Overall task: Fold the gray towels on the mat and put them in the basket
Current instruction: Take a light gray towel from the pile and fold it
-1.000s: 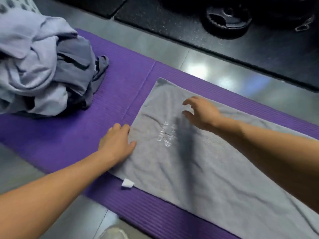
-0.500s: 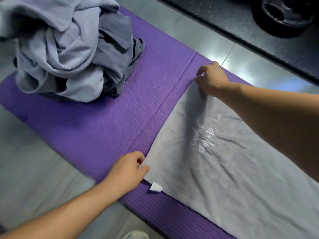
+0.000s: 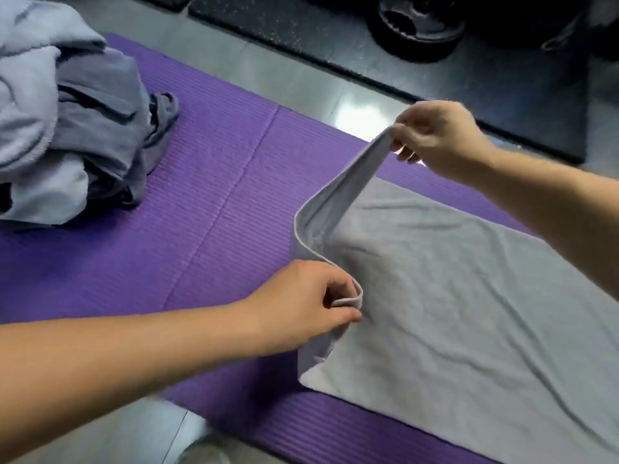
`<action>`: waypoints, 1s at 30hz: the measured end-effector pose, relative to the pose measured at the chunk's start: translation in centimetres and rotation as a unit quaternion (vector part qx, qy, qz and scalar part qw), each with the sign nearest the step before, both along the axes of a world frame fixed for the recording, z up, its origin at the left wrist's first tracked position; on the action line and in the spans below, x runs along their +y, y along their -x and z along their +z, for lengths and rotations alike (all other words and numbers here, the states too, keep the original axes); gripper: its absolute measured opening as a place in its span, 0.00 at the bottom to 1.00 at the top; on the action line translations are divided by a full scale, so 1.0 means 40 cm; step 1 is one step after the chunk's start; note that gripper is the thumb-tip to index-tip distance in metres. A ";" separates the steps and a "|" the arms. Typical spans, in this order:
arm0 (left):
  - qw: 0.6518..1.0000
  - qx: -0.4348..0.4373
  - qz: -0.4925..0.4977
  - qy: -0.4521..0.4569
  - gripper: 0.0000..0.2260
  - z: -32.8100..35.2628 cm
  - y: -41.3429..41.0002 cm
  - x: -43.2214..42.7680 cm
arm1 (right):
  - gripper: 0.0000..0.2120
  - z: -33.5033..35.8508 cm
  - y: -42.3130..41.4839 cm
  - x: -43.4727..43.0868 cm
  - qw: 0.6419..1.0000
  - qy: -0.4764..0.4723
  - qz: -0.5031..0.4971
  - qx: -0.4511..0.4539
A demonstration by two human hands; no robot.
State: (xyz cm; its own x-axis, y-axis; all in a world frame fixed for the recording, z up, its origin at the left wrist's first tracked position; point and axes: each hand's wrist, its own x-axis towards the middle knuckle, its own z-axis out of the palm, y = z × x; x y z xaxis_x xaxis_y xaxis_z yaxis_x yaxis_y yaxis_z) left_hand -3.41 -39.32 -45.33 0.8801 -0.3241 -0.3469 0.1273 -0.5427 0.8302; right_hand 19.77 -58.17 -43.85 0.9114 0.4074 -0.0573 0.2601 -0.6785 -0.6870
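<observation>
Lying flat across the purple mat [image 3: 214, 182], a gray towel [image 3: 452, 313] has its short end lifted off the surface by both hands. The left hand [image 3: 301, 303] pinches the near corner between thumb and curled fingers; the right hand [image 3: 438, 135] pinches the far corner likewise, held higher, so the edge sags in a curve between them. A heap of unfolded gray towels [image 3: 67, 112] rests on the mat, well apart at upper left. A dark weight plate [image 3: 415, 25] lies on the floor beyond.

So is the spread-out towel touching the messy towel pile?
Apart. The head view shows a wide strip of bare purple mat between the spread-out towel and the towel pile.
</observation>
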 end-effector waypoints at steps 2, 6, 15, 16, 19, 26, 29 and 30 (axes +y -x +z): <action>0.999 -0.011 -0.038 -0.005 0.06 0.036 -0.035 -0.092 | 0.06 0.039 0.024 -0.136 0.998 -0.035 -0.057 0.013; 0.992 -0.003 -0.127 -0.025 0.13 0.089 -0.079 -0.346 | 0.11 0.094 0.092 -0.430 0.987 -0.068 -0.144 0.027; 0.989 0.011 -0.137 0.056 0.06 0.001 0.042 -1.083 | 0.07 0.011 0.183 -1.084 0.938 -0.070 -0.334 0.065; 0.990 0.013 -0.127 0.066 0.04 -0.019 0.070 -1.152 | 0.09 -0.010 0.189 -1.144 0.931 -0.079 -0.350 0.068; 0.989 0.030 -0.100 0.102 0.03 -0.060 0.151 -1.317 | 0.14 -0.068 0.209 -1.299 0.913 -0.124 -0.378 0.096; 0.989 -0.002 -0.118 0.092 0.04 -0.131 0.249 -1.512 | 0.21 -0.152 0.225 -1.535 0.900 -0.084 -0.421 0.077; 0.984 -0.021 -0.156 0.081 0.04 -0.169 0.276 -1.558 | 0.24 -0.205 0.234 -1.586 0.888 -0.092 -0.443 0.086; 0.982 -0.027 -0.171 0.080 0.05 -0.178 0.287 -1.571 | 0.24 -0.222 0.237 -1.596 0.884 -0.097 -0.449 0.089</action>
State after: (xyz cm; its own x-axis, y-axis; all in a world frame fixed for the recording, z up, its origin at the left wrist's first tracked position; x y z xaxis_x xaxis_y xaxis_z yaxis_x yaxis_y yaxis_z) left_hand -14.91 -102.18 -52.45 0.7254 -0.6508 -0.2242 -0.0861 -0.4089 0.9085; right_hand 10.30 -122.01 -52.75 0.8561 -0.4572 -0.2410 -0.4471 -0.4212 -0.7891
